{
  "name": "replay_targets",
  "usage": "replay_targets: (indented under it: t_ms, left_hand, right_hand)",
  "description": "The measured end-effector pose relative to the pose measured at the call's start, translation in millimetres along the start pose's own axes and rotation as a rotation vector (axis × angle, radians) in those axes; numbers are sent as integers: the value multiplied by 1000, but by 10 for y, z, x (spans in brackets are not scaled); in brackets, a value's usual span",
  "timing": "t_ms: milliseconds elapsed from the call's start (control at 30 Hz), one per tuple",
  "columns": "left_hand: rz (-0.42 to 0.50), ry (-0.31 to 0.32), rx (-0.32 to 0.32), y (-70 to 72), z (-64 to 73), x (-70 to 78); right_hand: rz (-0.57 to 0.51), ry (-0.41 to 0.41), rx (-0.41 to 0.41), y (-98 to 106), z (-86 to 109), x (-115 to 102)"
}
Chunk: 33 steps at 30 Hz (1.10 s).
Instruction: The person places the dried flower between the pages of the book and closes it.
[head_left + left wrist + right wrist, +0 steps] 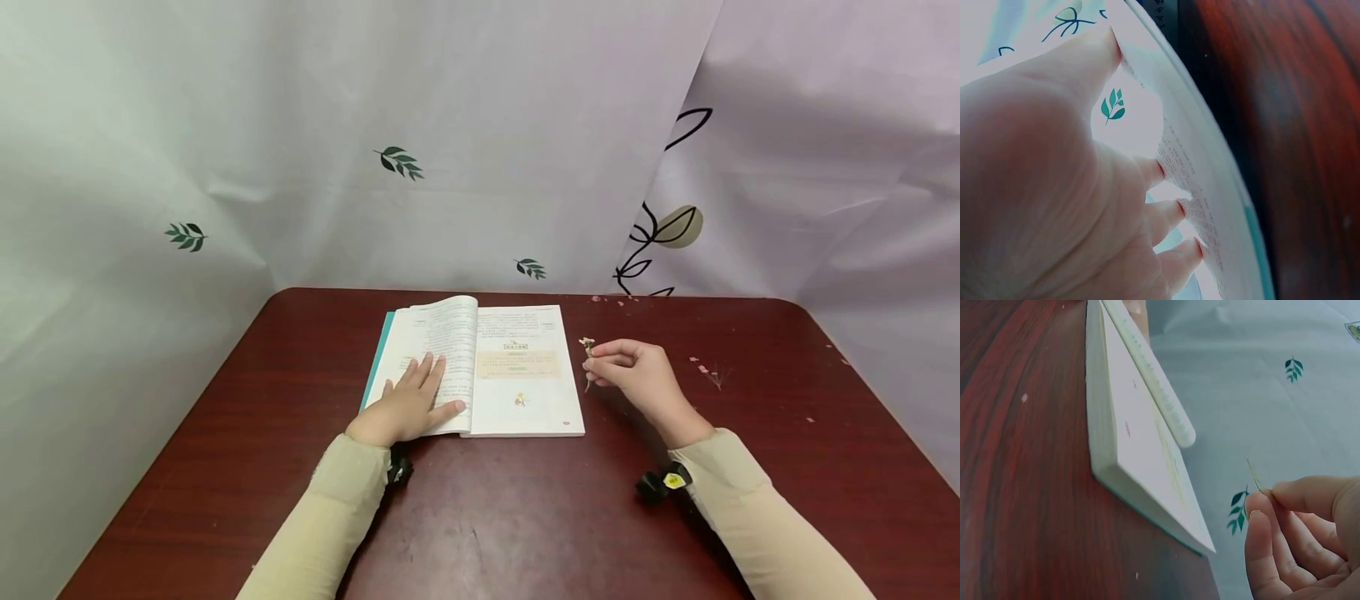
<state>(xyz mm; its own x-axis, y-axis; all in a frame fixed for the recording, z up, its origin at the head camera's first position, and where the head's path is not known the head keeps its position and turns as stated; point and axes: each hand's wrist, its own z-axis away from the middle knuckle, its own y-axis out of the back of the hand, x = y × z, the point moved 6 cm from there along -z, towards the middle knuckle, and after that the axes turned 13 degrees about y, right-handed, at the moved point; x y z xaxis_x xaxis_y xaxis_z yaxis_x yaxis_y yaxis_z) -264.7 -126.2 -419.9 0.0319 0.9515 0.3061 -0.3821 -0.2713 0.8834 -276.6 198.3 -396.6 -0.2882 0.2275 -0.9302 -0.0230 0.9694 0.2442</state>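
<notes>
An open book [517, 367] with a teal cover edge lies on the table, its left pages bulging upward near the spine. My left hand [411, 404] rests flat on the left page with fingers spread, and in the left wrist view the fingertips [1194, 250] press on the printed paper. Just off the book's right edge, my right hand [637, 375] pinches a small dried flower [587, 342] between thumb and fingers. Its pale bloom points away from me and the thin stem hangs below. In the right wrist view only a bit of stem [1254, 474] shows above the fingertips.
Pink petal scraps [699, 365] and a thin dried sprig [717, 377] lie on the dark red table [525, 517] right of my right hand. More petal bits are near the far edge. A pale curtain [480, 167] with leaf prints stands behind and at both sides.
</notes>
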Motion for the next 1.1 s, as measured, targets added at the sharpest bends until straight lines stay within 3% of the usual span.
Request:
replay_targets:
  t_ms: [200,533,700,1100]
  left_hand:
    - [4,3,3,6,11,4]
    - [6,10,-5,-9,1,8]
    - [3,21,-12,5,1,-4]
    - [5,-5,-4,-4,5,6]
  right_hand:
    - [-11,-6,8,-120,-85,5]
    - [-93,-81,30,-314,-214,17]
    - [-112,-73,26,-441,-291,-26]
    - [-151,-145,19,-791,-474,2]
